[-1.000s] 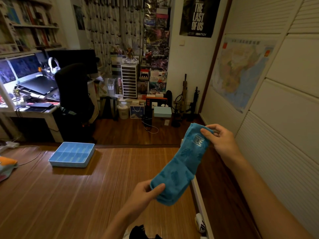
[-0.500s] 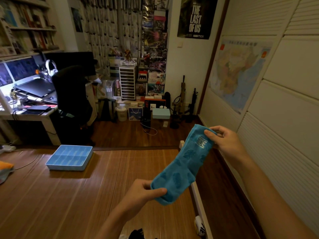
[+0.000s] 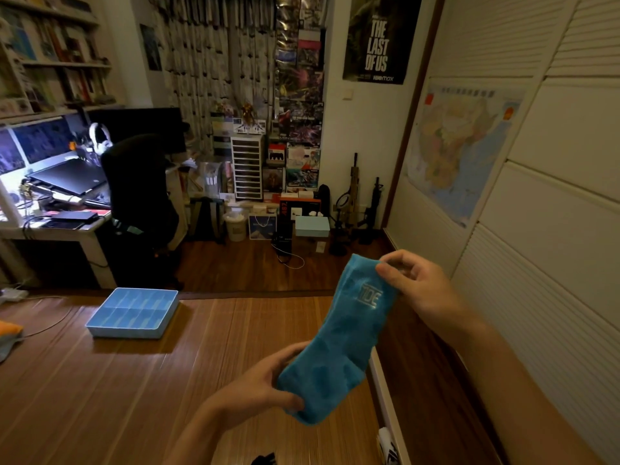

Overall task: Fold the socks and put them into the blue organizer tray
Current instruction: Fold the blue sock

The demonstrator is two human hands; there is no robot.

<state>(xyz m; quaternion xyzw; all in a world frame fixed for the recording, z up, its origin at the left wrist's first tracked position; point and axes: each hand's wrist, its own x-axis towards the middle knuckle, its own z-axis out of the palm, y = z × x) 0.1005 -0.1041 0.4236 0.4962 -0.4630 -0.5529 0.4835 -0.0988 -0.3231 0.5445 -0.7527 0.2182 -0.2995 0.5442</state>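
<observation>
Not much has moved in the last second. Both hands, the sock (image 3: 342, 337) and the tray (image 3: 124, 333) sit a touch lower in view. That reads more like your head tipping up than real hand travel, and the grips look the same.

Your left hand (image 3: 255, 391) pinches the toe end, thumb on the front and fingers curled round the far side. Your right hand (image 3: 419, 286) pinches the cuff corner between thumb and bent fingers. So the sock hangs stretched in the air on a diagonal, cuff far and right, toe near and left, logo facing you.

My guess is you're holding it taut to flatten it and line up the ends before bringing cuff to toe. There's no fold in it yet. The tray lies on the floor (image 3: 100, 397) well to the left and farther off, open side up, so it should be an easy drop once the sock is bundled.

Stuff I can't make out:
- Whether that's one sock or a pair laid together, since only the front face shows.
- The tray's cells look bare, but it's dim and small from here, so I wouldn't swear to it.
- A black scrap (image 3: 265, 459) and a white striped thing (image 3: 385, 448) are cut off at the near edge. Maybe more socks, can't tell.
- An orange cloth (image 3: 8, 330) is clipped at the left edge too.
</observation>
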